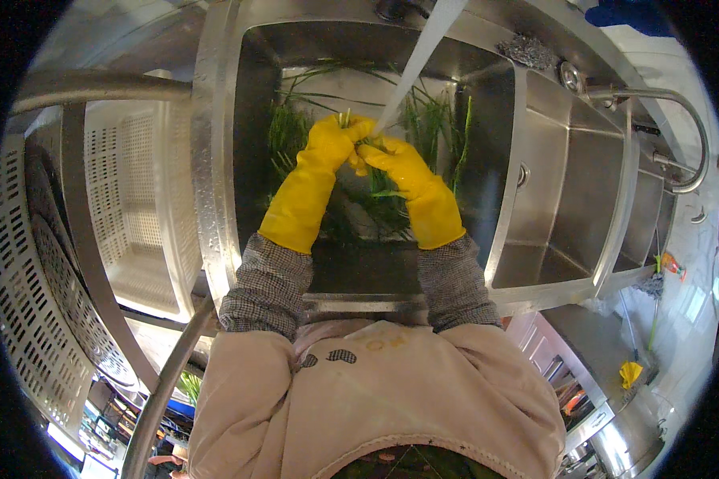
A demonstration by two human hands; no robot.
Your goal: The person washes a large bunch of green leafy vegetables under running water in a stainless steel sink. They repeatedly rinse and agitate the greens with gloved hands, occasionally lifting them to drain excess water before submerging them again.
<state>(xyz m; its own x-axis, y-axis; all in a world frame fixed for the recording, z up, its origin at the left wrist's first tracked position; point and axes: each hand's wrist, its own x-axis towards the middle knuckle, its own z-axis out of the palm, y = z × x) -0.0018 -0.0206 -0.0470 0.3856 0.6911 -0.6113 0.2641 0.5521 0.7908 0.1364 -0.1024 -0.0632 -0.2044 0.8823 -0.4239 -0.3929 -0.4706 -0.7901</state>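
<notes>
Both hands wear yellow rubber gloves and meet above a steel sink basin [359, 266]. My left hand [335, 141] is closed around a few green stalks, whose pale cut ends poke up over the fingers. Beside it, my right hand [392, 158] has its fingers bent against the same greens, with green leaves hanging below; its exact grip is partly hidden. From the top, a stream of water [419, 60] falls just behind the gloves. Long thin green leaves [290, 129] lie at the basin's left side, and more leafy stalks [431, 126] lie at its right.
An empty-looking second basin [581, 179] adjoins on the right, with a curved faucet [695, 138] beyond. A steel wool scrubber [526, 51] sits on the back ledge. White perforated plastic baskets [174, 197] stand at the left behind metal rack bars [105, 87].
</notes>
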